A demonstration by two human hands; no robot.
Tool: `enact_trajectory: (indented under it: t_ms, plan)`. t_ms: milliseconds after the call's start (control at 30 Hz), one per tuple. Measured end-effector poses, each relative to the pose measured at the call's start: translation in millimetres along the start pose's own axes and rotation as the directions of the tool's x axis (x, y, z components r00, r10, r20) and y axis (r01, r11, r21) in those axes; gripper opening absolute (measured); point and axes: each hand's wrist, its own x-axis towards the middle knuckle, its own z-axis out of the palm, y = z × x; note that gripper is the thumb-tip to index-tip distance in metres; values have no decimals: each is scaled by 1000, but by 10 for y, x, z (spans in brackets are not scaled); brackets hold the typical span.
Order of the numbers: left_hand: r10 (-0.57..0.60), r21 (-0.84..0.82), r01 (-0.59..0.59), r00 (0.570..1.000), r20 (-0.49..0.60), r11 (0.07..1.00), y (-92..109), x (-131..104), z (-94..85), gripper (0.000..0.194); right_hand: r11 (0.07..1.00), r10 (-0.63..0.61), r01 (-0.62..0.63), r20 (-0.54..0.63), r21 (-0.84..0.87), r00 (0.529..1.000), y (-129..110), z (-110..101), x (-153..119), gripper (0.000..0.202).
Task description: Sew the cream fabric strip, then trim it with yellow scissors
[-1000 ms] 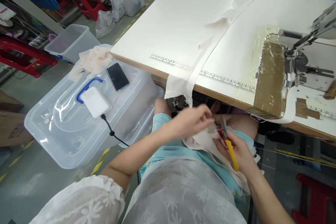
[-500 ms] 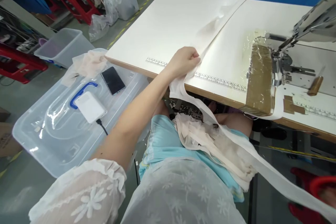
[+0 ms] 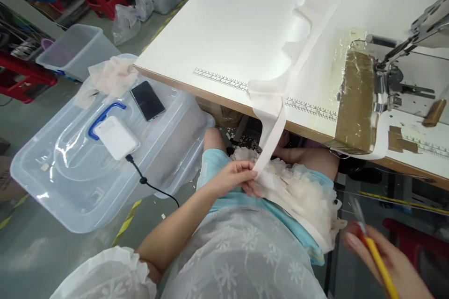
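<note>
My left hand [image 3: 240, 177] is closed over my lap, pinching a flat white fabric strip [image 3: 271, 142]. From there the strip rises over the table's front edge and joins a longer, wavy-edged fabric length [image 3: 308, 39] lying across the tabletop. Pale ruffled fabric [image 3: 305, 184] is bunched on my thighs beneath and beside that hand. At the lower right, my right hand [image 3: 393, 257] is wrapped round yellow-handled thread snips [image 3: 377, 259], their metal blades pointing up and blurred by motion. The snips are apart from the fabric.
A sewing machine [image 3: 389, 79] stands on the right of the white table [image 3: 210, 23], beside a brown-taped block [image 3: 356, 103]. To the left, a lidded clear plastic box [image 3: 70, 187] carries a phone [image 3: 147, 100], a white charger [image 3: 117, 138] with a cable, and pale fabric [image 3: 114, 74].
My left hand has come down from the tabletop to my lap, drawing the strip's end along. My right hand has entered at lower right with the snips. The long strip at right is gone from view.
</note>
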Motion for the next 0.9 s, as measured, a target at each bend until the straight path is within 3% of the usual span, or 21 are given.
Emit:
enact_trajectory:
  t_ms: [67,100,167,267,333,600,900]
  plan:
    - [-3,-11,3,1000,-9,1000,-24,-42,86,47,988,-63,25,245,155,967,-257,237,176,44]
    - [3,0,-3,1000,-24,1000,-19,-66,115,47,977,-107,25,385,211,917,-406,335,272,42]
    - [16,25,-15,998,-55,1000,-1,-112,138,48,967,-151,9,543,256,826,-685,471,459,39]
    - [24,24,-22,996,-86,999,0,-162,112,48,981,-170,53,689,187,704,-937,540,687,38]
    - [23,13,-22,995,-96,1000,-23,-183,87,48,987,-163,106,721,125,674,-988,537,788,39]
    - [-2,17,4,993,-115,1000,-69,-157,104,50,968,-182,252,721,10,668,-1026,538,957,41]
    - [2,54,5,992,-129,999,-48,-126,117,51,875,-226,434,612,-214,758,-1081,481,959,40]
